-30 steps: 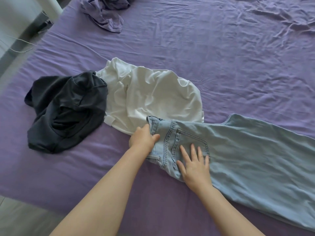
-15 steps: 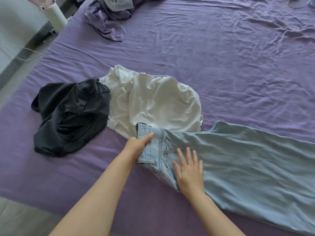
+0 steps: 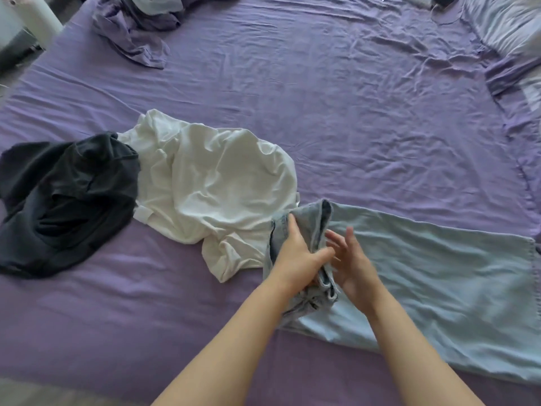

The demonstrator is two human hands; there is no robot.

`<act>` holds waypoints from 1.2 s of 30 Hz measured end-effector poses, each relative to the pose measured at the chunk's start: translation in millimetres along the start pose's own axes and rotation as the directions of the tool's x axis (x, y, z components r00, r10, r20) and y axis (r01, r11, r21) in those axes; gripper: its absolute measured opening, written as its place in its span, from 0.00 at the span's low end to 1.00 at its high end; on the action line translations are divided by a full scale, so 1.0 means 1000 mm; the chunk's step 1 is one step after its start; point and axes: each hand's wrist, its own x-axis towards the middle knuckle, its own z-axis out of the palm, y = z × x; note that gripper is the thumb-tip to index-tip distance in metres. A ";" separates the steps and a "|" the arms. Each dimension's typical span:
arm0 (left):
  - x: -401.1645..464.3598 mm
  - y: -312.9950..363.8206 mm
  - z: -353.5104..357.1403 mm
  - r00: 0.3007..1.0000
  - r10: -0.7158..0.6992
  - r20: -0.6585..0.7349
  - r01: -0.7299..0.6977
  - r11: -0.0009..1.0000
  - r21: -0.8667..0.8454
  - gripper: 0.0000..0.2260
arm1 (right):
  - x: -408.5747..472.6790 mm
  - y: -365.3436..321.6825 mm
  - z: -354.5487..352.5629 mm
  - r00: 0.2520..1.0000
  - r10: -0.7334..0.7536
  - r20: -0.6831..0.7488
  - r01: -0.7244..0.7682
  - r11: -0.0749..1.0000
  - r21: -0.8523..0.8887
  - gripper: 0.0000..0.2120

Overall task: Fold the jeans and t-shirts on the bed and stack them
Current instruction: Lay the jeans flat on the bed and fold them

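Note:
Light blue jeans lie flat across the purple bed, legs stretching to the right. My left hand grips the waistband end and holds it raised and turned over toward the legs. My right hand is just right of the raised fold, fingers straight and spread, palm facing the denim. A crumpled white t-shirt lies left of the jeans, touching them. A crumpled dark grey t-shirt lies further left, against the white one.
A bunched purple cloth lies at the bed's far left corner, a white cylindrical object beside it off the bed. Pillows sit at the far right. The bed's near edge runs along the bottom left.
My left hand has lifted the jeans' waistband off the bed and swung it right over the legs. My right hand has come up off the back pocket. The view has pulled back.

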 end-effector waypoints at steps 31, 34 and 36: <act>0.051 -0.106 0.143 0.969 0.234 0.084 -0.123 0.158 0.980 0.29 | -0.009 0.055 -0.178 0.824 -0.376 -0.423 -0.033 0.713 -0.700 0.36; 0.053 -0.105 0.137 0.961 0.270 0.060 -0.108 0.166 0.980 0.30 | -0.004 0.055 -0.173 0.838 -0.357 -0.412 0.009 0.765 -0.644 0.35; 0.053 -0.103 0.135 0.958 0.283 0.051 -0.107 0.185 0.977 0.30 | -0.004 0.056 -0.167 0.846 -0.364 -0.391 0.034 0.767 -0.640 0.34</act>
